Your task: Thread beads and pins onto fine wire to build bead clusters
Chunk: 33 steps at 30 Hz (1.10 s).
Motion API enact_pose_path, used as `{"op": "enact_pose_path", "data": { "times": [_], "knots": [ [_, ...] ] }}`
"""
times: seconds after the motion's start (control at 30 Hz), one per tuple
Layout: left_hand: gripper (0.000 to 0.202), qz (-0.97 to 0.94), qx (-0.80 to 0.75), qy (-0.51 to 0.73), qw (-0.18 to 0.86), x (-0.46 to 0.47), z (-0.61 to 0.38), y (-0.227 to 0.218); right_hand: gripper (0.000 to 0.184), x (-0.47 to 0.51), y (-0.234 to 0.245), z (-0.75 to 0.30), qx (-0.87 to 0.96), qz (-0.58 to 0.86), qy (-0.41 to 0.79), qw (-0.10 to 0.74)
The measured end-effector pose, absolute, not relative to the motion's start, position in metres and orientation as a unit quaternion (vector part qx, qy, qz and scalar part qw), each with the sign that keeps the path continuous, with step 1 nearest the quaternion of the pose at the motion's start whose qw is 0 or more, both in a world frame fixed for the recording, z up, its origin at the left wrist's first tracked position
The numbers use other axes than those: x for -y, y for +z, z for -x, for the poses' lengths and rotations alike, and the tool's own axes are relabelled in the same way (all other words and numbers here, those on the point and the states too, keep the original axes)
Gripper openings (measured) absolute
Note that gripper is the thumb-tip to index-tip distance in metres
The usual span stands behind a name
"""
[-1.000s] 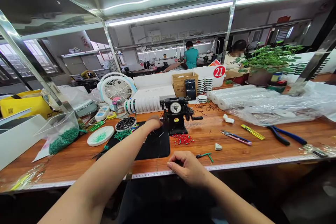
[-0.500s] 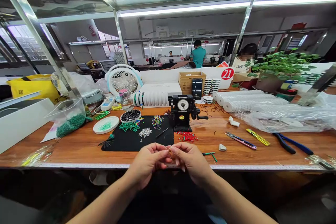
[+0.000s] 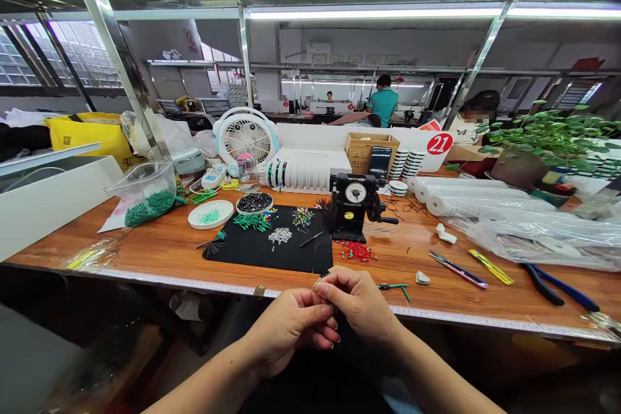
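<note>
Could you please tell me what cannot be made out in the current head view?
Head view: whether the left hand and right hand pinch anything; their fingers would cover it.
Head view: markings on the dial; too small.
Head view: the bottom inside the cardboard box; its front wall hides it.
Head view: the white box's far end; cut off by the left edge.

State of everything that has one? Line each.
left hand, fingers pinched, contents unclear
right hand, fingers pinched, contents unclear
cardboard box, top open
clear bag, mouth open, partly filled
pliers, lying, handles spread
fan, upright; running or not unclear
white dish, holding green bits
</note>
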<state>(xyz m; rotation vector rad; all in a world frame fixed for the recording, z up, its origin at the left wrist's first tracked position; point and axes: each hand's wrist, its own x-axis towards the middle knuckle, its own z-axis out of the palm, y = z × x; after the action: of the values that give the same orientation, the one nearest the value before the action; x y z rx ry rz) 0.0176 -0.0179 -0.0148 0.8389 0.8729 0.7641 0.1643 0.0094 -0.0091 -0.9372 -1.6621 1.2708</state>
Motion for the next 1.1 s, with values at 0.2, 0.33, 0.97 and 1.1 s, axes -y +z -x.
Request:
{"op": "enact_pose_path", "data": {
  "times": [0.2,0.33,0.97,1.1],
  "knots": [
    [0.023,-0.391,-0.406,0.336,0.755,0.024,-0.023,-0.014,0.023,-0.009,-0.013,-0.164,0.648,0.380,0.516,0.412],
    [0.022,-0.404,-0.408,0.321,0.753,0.027,-0.022,-0.015,0.021,-0.014,-0.019,-0.169,0.611,0.396,0.522,0.444],
    [0.031,-0.293,-0.389,0.543,0.684,-0.004,-0.016,0.011,0.024,-0.069,-0.010,-0.271,0.728,0.629,0.067,0.264],
    [0.042,-0.296,-0.436,0.558,0.642,-0.016,-0.013,0.026,0.027,-0.101,0.008,-0.369,0.609,0.767,0.013,0.201]
  ]
}}
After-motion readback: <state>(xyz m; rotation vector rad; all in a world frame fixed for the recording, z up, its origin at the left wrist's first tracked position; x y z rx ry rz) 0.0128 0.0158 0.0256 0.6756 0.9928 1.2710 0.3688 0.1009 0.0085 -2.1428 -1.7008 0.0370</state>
